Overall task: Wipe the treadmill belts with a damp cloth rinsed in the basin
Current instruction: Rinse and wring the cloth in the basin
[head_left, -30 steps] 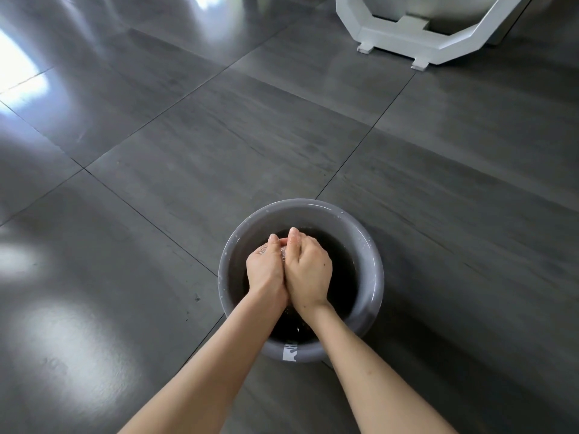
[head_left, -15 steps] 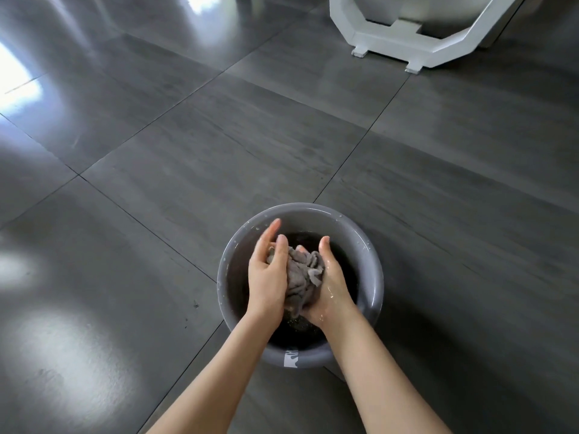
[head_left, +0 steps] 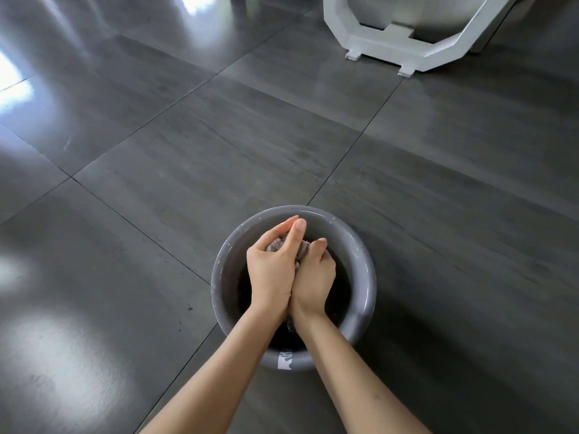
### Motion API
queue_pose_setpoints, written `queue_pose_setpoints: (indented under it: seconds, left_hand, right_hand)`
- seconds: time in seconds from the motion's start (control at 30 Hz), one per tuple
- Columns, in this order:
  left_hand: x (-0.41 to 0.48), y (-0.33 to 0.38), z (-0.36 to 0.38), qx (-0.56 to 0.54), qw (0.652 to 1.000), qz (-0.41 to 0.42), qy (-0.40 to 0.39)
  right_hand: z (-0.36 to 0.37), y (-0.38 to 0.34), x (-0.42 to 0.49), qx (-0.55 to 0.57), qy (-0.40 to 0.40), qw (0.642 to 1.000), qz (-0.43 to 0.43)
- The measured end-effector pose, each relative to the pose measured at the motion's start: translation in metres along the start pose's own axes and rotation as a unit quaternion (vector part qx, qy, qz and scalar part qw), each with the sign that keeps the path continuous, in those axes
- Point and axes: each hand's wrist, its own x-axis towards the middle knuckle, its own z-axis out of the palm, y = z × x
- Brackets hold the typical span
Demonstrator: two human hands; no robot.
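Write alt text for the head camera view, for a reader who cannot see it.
The left hand and right hand squeeze a wadded grey cloth between them over dark water in a round grey basin on a dark tiled floor. A white angular frame stands at the far right.

1. The basin [head_left: 366,277] is plain grey, its label [head_left: 284,360] white.
2. The cloth [head_left: 277,245] is mottled grey.
3. The floor [head_left: 188,151] is dark grey, streaky, gridded with thin black lines.
4. The frame [head_left: 407,54] is white.

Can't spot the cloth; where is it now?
Head view, lower centre: the cloth is bunched between the left hand and right hand, over the grey basin.
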Motion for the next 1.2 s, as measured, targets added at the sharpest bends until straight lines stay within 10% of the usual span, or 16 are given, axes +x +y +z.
queue_pose_setpoints:
  seconds: [0.63, 0.77, 0.87, 0.97, 1.1, 1.2]
  left_hand:
    - [0.017, -0.027, -0.013, 0.024, 0.994, -0.062, 0.090]
    - [0.016, -0.021, -0.018, -0.045, 0.994, -0.069, 0.070]
    - [0.012, -0.019, -0.022, 0.001, 0.999, -0.023, 0.040]
    - [0.004, -0.013, -0.026, 0.033, 0.997, 0.044, -0.048]
    - [-0.006, 0.004, -0.015, 0.030, 0.993, 0.081, -0.077]
    - [-0.006, 0.012, -0.007, -0.024, 0.999, 0.016, -0.014]
  right_hand:
    - [-0.008, 0.015, 0.001, -0.259, -0.032, 0.944, -0.202]
    - [-0.010, 0.010, 0.003, -0.066, -0.161, 0.984, 0.048]
    - [-0.022, -0.004, 0.011, 0.063, -0.255, 0.924, 0.278]
    - [-0.024, -0.010, 0.012, 0.110, -0.276, 0.896, 0.330]
    - [-0.005, -0.005, 0.004, 0.181, -0.149, 0.939, 0.253]
    - [0.002, -0.001, -0.006, -0.005, -0.011, 1.000, 0.012]
